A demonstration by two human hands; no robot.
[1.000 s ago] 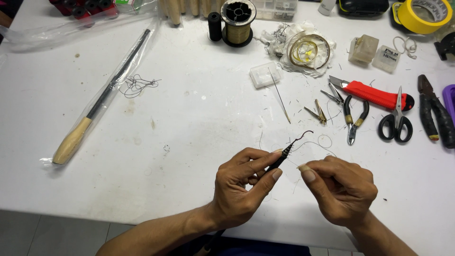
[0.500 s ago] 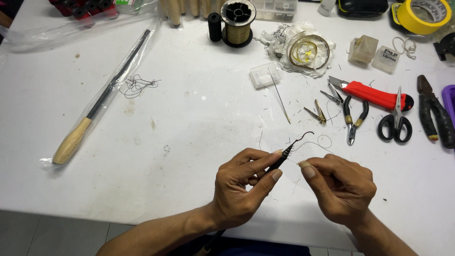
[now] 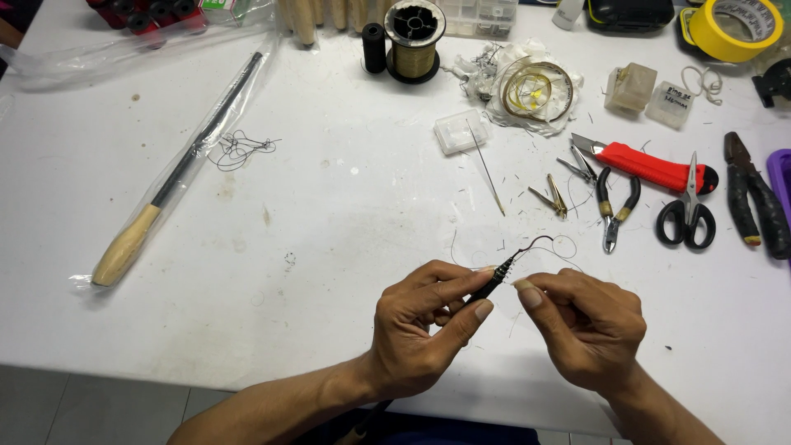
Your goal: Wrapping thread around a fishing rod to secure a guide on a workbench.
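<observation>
Left hand [image 3: 416, 334] pinches a thin black rod tip [image 3: 494, 283] steady, just in front of the pliers [image 3: 614, 206] on the white bench [image 3: 329, 206]. Right hand [image 3: 585, 330] has a narrow grip on fine thread beside it, probably keeping it taut.

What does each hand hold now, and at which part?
The left hand pinches a thin black rod just below its wrapped tip. The right hand seems to pinch fine thread beside that tip; too thin to confirm.

Scissors [image 3: 686, 216] right of pliers [image 3: 615, 208], on table [image 3: 329, 214]
</observation>
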